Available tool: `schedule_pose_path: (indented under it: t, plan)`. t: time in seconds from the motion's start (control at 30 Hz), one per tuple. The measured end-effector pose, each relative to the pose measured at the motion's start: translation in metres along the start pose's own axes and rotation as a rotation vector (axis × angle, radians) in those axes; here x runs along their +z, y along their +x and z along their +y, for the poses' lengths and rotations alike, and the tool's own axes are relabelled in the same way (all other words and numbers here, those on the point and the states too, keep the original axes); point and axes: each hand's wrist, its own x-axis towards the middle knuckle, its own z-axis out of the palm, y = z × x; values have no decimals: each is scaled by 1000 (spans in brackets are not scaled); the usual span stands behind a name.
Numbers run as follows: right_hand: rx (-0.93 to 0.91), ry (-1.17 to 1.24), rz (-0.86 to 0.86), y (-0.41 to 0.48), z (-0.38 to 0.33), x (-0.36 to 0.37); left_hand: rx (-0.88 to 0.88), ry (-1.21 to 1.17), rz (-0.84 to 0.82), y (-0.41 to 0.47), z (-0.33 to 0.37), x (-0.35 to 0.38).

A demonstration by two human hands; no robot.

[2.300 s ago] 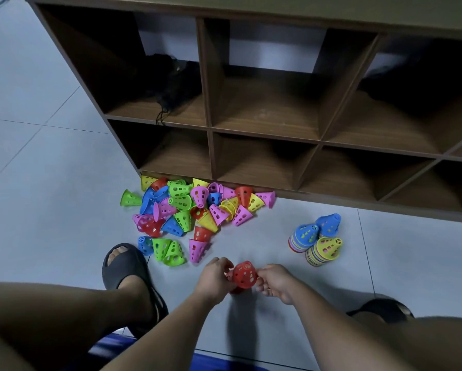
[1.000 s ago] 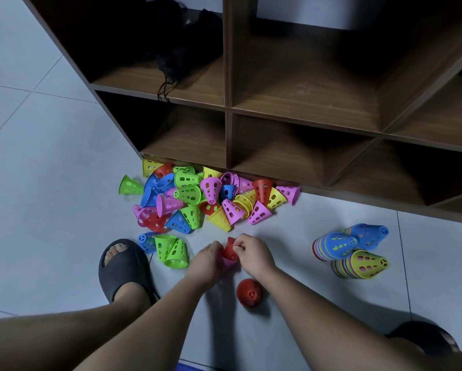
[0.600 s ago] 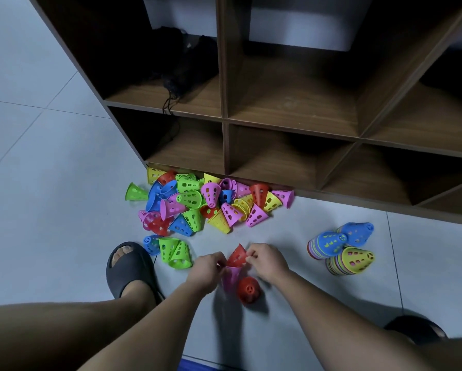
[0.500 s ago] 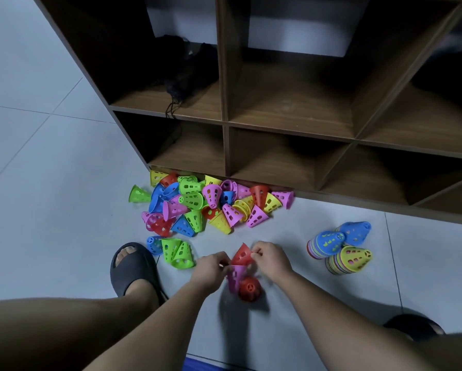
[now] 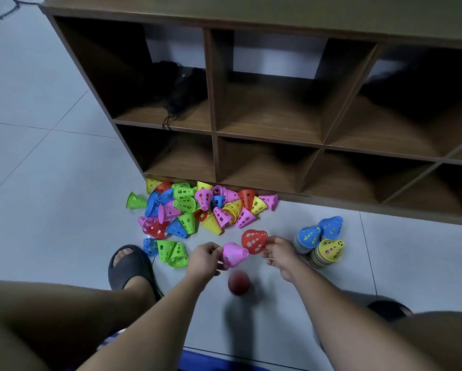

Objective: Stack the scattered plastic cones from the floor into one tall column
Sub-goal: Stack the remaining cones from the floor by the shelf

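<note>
Above the floor, left hand (image 5: 203, 257) pinches a pink perforated plastic cone (image 5: 234, 253), right hand (image 5: 279, 250) a red perforated plastic cone (image 5: 254, 241); align tips before nesting.

The left forearm (image 5: 157, 317) and right forearm (image 5: 329, 311) reach forward, one on either side of the blurred red floor cone (image 5: 238, 282). Left of and beyond it, the left hand (image 5: 204, 259) pinches a pink cone (image 5: 234, 253) by its rim. Right of and beyond it, the right hand (image 5: 279, 253) pinches a perforated red cone (image 5: 254, 241).

Pink cone (image 5: 234, 254) beside red cone (image 5: 254, 241).
</note>
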Motion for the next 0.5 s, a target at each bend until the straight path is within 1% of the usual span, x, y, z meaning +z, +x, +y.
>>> schedule_pose_path:
  t: [0.17, 0.33, 0.5]
  plan:
    - [67, -8, -110, -22, 12, -6, -34, 194, -108, -7, -24, 18]
    - [109, -105, -142, -30, 32, -15, -15, 347, -126, -6, -43, 29]
    - [123, -241, -185, -29, 47, -14, -41, 390, -106, 1, -48, 33]
